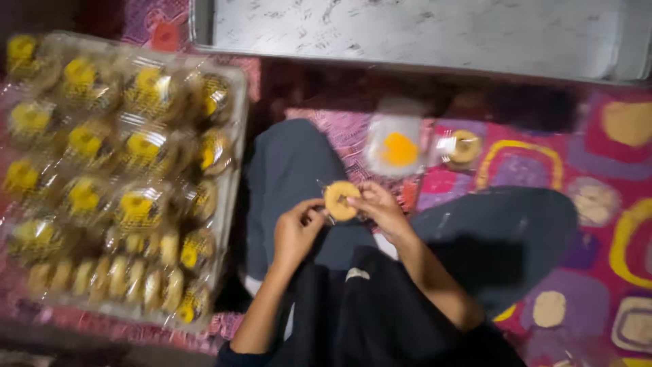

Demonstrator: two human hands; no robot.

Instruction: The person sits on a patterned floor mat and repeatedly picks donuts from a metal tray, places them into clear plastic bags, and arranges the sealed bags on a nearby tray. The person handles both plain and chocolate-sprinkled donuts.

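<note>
Ring-shaped biscuit (341, 200) is pinched betw. both hands over the lap, flat face up; right hand (380, 211) is clamped on its right edge, left hand (296, 230) on its lower-left edge w/ clear wrapper. Tray of packed biscuits (234, 204) is seen at left.

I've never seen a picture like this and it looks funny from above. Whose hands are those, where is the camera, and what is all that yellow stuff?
The camera sits on a person's head and looks down, so you see their own arms and lap. The person sits on a colourful patterned rug. The left hand and right hand together hold one round tan ring-shaped biscuit in a clear wrapper. To their left lies a tray full of wrapped biscuits with yellow labels. Ahead on the rug lie a clear packet with a yellow patch and another wrapped biscuit. The picture is blurry, so finer details are hard to tell.
</note>
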